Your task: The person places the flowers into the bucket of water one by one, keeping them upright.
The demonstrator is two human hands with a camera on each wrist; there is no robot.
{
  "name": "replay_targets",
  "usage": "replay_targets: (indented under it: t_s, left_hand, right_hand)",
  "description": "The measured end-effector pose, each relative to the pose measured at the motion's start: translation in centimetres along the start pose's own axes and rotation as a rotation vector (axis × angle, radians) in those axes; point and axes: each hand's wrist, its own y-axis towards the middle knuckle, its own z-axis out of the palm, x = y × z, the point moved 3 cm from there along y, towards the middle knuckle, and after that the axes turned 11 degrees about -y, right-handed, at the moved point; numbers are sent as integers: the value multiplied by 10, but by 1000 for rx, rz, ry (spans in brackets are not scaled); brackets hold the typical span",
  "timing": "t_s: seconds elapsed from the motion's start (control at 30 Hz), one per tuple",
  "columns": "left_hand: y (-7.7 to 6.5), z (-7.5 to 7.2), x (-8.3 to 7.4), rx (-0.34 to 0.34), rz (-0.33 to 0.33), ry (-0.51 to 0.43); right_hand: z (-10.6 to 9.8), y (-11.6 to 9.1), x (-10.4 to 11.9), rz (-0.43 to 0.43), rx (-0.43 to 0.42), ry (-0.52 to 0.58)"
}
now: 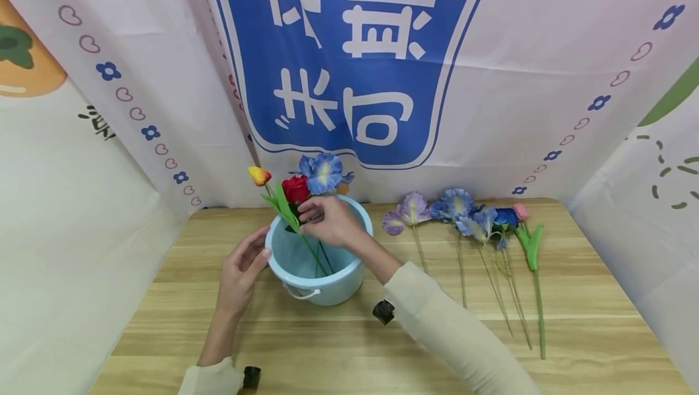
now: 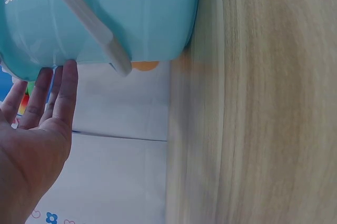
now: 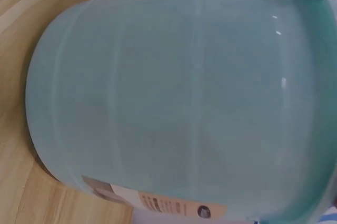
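Note:
A light blue bucket [image 1: 327, 289] stands on the table, with a red rose [image 1: 295, 189], a yellow-red tulip [image 1: 259, 175] and a blue iris [image 1: 322, 172] rising from it. Over its mouth, my right hand [image 1: 333, 222] has its fingers curled about the red rose's stem, just below the bloom; the exact contact is partly hidden. My left hand [image 1: 242, 267] touches the bucket's left side near the rim. Its fingers [image 2: 66, 90] look fairly straight against the wall in the left wrist view. Bucket wall [image 3: 158, 92] fills most of the right wrist view.
Right of the bucket lie a purple iris [image 1: 412, 209], blue irises [image 1: 454, 204], a dark blue rose [image 1: 506, 217] and a pink flower [image 1: 521, 212], stems toward me. A printed cloth [image 1: 491, 128] hangs behind the wooden table [image 1: 349, 346]. The bucket's white handle [image 1: 302, 293] hangs in front.

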Motion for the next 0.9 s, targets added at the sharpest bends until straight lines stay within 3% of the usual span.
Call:
replay_targets:
  t_s: [0.2, 0.37, 0.63, 0.9]
  left_hand:
    - [-1, 0, 0, -10, -13, 18]
    - [0, 1, -1, -11, -25, 37]
    - [1, 1, -1, -11, -30, 26]
    - [1, 1, -1, -2, -16, 19]
  right_hand:
    - [-13, -12, -2, -20, -34, 41]
    - [-28, -26, -7, -43, -58, 150]
    - [-59, -52, -19, -12, -121, 323]
    - [-100, -83, -46, 67, -242, 338]
